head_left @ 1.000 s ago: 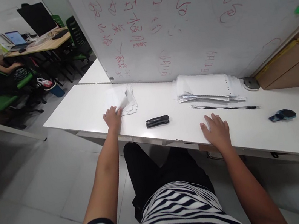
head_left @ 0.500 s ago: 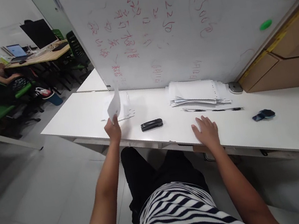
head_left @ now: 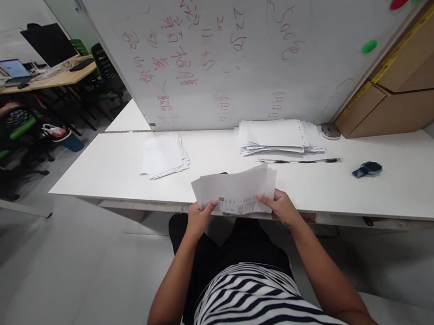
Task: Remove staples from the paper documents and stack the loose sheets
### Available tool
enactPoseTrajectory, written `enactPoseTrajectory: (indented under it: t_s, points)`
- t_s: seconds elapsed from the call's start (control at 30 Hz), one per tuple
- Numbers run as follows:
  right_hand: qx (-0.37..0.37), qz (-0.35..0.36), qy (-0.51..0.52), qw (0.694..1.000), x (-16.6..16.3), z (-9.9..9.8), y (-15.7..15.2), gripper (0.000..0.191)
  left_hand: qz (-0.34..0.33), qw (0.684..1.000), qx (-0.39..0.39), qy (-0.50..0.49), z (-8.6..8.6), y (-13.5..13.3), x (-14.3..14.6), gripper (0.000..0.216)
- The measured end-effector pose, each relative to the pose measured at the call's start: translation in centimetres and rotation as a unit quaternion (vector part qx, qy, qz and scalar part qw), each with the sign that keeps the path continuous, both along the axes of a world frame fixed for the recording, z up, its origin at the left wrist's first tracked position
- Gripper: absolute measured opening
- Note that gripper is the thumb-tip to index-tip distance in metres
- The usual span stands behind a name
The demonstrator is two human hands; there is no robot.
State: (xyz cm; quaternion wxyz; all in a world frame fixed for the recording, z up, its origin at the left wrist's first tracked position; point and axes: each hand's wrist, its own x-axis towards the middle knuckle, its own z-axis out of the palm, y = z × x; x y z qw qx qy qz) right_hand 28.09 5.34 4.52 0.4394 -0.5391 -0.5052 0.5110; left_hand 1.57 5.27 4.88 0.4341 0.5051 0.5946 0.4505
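Observation:
Between my two hands is a white sheet of paper (head_left: 233, 185), with print along its near edge; whether it is one sheet or more I cannot tell. My left hand (head_left: 200, 218) is closed on its left corner, thumb on top. On the right corner, my right hand (head_left: 281, 207) pinches it the same way. The paper hangs over the table's front edge and hides nearly all of the black stapler (head_left: 222, 173). Beyond it to the left lies a small stack of papers (head_left: 162, 156). A thicker, uneven pile of papers (head_left: 272, 133) lies to the right.
A whiteboard (head_left: 180, 41) with red writing stands along the back of the white table (head_left: 89, 170). Cardboard boxes (head_left: 390, 105) and a grey device (head_left: 330, 131) are at the right. A dark blue object (head_left: 367, 169) lies nearer. A person sits far left.
My left hand has brought the paper from the left stack to in front of me. My right hand has left the tabletop and now grips the paper's other side. The view has shifted slightly.

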Motion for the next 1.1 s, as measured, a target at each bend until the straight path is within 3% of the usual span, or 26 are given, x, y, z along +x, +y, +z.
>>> enactPoseTrajectory:
  t_s: [0.1, 0.23, 0.4, 0.57, 0.83, 1.1]
  points:
    - [0.011, -0.054, -0.048, 0.997, 0.1, 0.5, -0.5, 0.05, -0.018, 1.0, 0.002, 0.014, 0.1, -0.2, 0.1, 0.036]
    - [0.048, -0.066, -0.095, 0.992, 0.6, 1.2, -1.1, 0.044, -0.064, 0.997, 0.029, 0.019, 0.6, -0.3, 0.2, 0.037]
    - [0.029, -0.084, -0.082, 0.993, 0.2, 1.6, -0.4, 0.045, -0.1, 0.994, 0.05, 0.012, 1.3, 1.0, 1.2, 0.039]
    - [0.074, -0.095, -0.078, 0.99, -0.5, 2.5, 0.7, 0.044, -0.127, 0.987, 0.09, 0.03, 2.7, 2.9, 2.4, 0.039]
    - [0.103, -0.209, -0.058, 0.971, -2.3, -1.1, -1.8, 0.041, -0.108, 0.981, 0.133, 0.092, 0.9, 1.1, 4.5, 0.03]
    - [0.103, -0.24, -0.145, 0.954, -1.6, -1.3, -3.5, 0.041, -0.146, 0.96, 0.169, 0.171, 1.1, 0.1, 5.8, 0.036]
